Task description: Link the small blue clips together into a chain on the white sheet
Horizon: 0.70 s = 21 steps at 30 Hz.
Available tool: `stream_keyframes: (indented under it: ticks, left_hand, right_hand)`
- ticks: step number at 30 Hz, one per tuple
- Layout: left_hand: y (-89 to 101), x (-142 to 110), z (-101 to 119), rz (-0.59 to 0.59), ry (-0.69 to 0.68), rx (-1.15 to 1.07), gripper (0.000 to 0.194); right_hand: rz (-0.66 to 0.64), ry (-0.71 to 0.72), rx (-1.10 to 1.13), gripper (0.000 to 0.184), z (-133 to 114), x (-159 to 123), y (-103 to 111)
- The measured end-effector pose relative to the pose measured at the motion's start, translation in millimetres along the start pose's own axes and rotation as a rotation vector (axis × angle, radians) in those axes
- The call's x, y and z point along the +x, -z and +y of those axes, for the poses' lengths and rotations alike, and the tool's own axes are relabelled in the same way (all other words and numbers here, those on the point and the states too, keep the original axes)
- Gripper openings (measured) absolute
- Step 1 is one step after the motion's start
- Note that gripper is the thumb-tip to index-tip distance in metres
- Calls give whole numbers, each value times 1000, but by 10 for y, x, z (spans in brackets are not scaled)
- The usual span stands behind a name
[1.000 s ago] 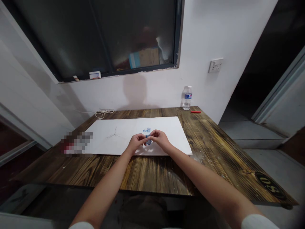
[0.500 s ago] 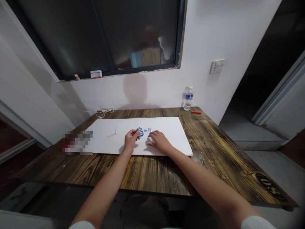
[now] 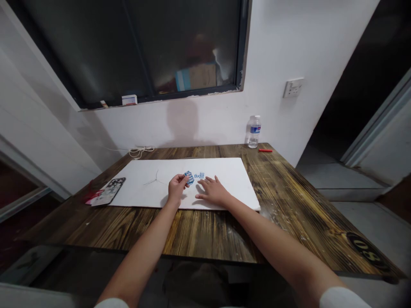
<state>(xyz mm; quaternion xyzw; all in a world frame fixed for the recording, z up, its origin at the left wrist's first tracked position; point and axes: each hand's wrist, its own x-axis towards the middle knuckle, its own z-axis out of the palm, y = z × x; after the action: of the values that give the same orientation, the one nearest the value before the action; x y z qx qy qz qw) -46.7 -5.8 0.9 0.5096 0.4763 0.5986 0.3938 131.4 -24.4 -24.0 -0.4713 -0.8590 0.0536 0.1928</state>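
Note:
A white sheet of board lies on the dark wooden table, with a thin grey drawn mark on its left half. My left hand is curled, its fingertips against a small blue-and-white striped piece; I cannot tell whether it grips the piece. A similar striped piece and a tiny blue piece lie just right of it. My right hand rests flat on the sheet, fingers apart, holding nothing.
A smartphone lies at the sheet's left end on a red-and-white item. A water bottle, a red stick and a white cord lie along the table's far edge, below a wall and dark window.
Since a second ago my hands have parted from their meeting point over the blue pieces. The left moved left with a striped piece at its fingertips, and the right now lies flat.

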Motion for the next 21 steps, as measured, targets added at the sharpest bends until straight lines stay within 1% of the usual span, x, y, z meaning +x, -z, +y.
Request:
stream_keyframes:
  ticks: [7, 12, 15, 17, 19, 21]
  left_hand:
    - [-7, -11, 23, 7, 2, -21, 32]
    - [-2, -5, 21, 10, 0, -20, 33]
    - [0, -3, 16, 14, -10, -15, 34]
    - [0, -4, 18, 12, -9, -11, 33]
    - [-1, -7, 22, 9, -5, -9, 32]
    - [-1, -7, 24, 6, -4, -7, 33]
  right_hand:
    - [43, 50, -43, 65, -59, -43, 118]
    - [34, 138, -94, 55, -114, -93, 195]
    - [74, 165, -92, 51, -126, -105, 206]
    - [123, 156, -86, 46, -116, -107, 180]
    - [151, 126, -89, 48, -94, -108, 125]
    - [128, 90, -94, 60, -65, -111, 56]
